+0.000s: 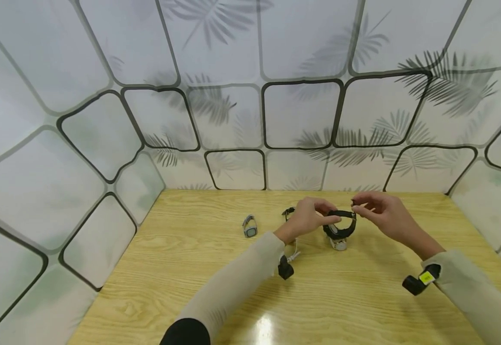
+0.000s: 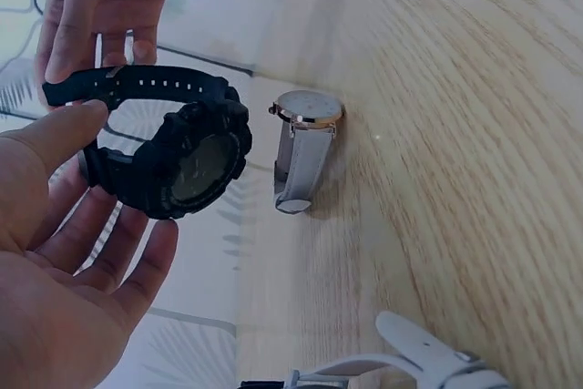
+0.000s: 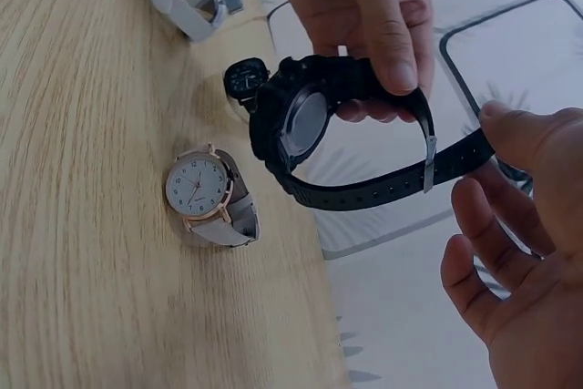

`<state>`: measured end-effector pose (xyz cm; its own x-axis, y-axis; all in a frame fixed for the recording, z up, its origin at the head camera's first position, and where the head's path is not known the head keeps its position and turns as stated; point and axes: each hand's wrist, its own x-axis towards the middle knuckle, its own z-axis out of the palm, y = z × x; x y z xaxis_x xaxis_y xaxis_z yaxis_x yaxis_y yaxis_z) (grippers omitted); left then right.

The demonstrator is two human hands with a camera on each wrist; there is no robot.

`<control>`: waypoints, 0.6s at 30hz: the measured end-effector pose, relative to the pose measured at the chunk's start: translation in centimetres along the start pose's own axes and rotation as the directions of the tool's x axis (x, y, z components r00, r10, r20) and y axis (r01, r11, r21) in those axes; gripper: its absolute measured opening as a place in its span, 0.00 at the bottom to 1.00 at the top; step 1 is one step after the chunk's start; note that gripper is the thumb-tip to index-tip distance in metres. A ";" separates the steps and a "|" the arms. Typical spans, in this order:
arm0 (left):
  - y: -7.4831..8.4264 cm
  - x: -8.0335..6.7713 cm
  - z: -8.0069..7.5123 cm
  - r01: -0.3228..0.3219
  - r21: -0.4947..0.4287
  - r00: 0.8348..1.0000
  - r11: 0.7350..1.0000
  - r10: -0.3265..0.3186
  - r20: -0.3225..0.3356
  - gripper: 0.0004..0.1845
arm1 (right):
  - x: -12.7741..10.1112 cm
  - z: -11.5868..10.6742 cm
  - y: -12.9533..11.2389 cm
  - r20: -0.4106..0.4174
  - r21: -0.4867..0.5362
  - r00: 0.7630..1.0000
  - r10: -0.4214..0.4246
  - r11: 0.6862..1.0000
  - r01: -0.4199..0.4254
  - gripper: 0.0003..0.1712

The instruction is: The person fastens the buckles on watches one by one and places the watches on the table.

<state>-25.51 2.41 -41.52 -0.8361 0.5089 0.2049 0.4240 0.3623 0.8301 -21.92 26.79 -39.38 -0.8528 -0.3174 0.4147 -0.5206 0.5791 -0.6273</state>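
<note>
A black digital watch (image 2: 196,166) is held up off the table, its strap curved into a loop. My left hand (image 1: 308,218) grips one part of the strap, thumb on one side and fingers beneath. The strap's free end (image 3: 465,154) is pinched between thumb and fingers of my right hand (image 1: 381,211). In the right wrist view the strap passes through a metal buckle (image 3: 430,163). Just below the held watch, a white-faced watch with a rose-gold rim (image 3: 198,184) and pale strap stands on the table.
More watches stand on the wooden table (image 1: 215,268): a grey one (image 1: 250,231) to the left, a white-strapped one (image 2: 428,353) by my left wrist, and a black square-faced one (image 3: 246,77). A patterned wall covering (image 1: 233,120) encloses the table's back and sides.
</note>
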 end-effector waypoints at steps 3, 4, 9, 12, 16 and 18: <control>0.1 0.0 -0.1 0.000 0.002 1.000 1.000 0.000 0.006 0.13 | 0.2 0.3 -0.2 0.040 -0.058 0.999 -0.027 0.998 0.030 0.12; 0.2 0.0 -0.1 -0.001 0.005 1.000 1.000 0.001 0.009 0.12 | 0.3 0.4 -0.2 0.055 -0.072 0.998 -0.030 0.997 0.034 0.13; 0.3 -0.1 -0.2 -0.022 0.018 0.999 1.000 0.022 0.026 0.12 | 0.4 1.2 -0.1 0.111 -0.111 0.993 -0.048 0.992 0.060 0.14; 0.4 -0.1 -0.2 -0.021 0.014 1.000 1.000 0.021 0.024 0.13 | 0.2 1.4 0.0 0.110 -0.104 0.993 -0.052 0.993 0.063 0.14; 0.5 -0.1 -0.4 -0.001 0.006 1.000 1.000 0.001 0.009 0.13 | -0.2 1.7 0.1 0.089 -0.076 0.995 -0.037 0.996 0.044 0.14; 0.5 -0.2 -0.5 0.006 0.007 1.000 1.000 -0.006 0.007 0.14 | -0.4 1.9 0.3 0.074 -0.067 0.997 -0.035 0.997 0.040 0.14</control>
<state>-25.30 2.14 -40.91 -0.8360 0.5124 0.1960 0.4215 0.3712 0.8274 -21.77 25.65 -40.97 -0.8345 -0.3925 0.3866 -0.5507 0.6148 -0.5646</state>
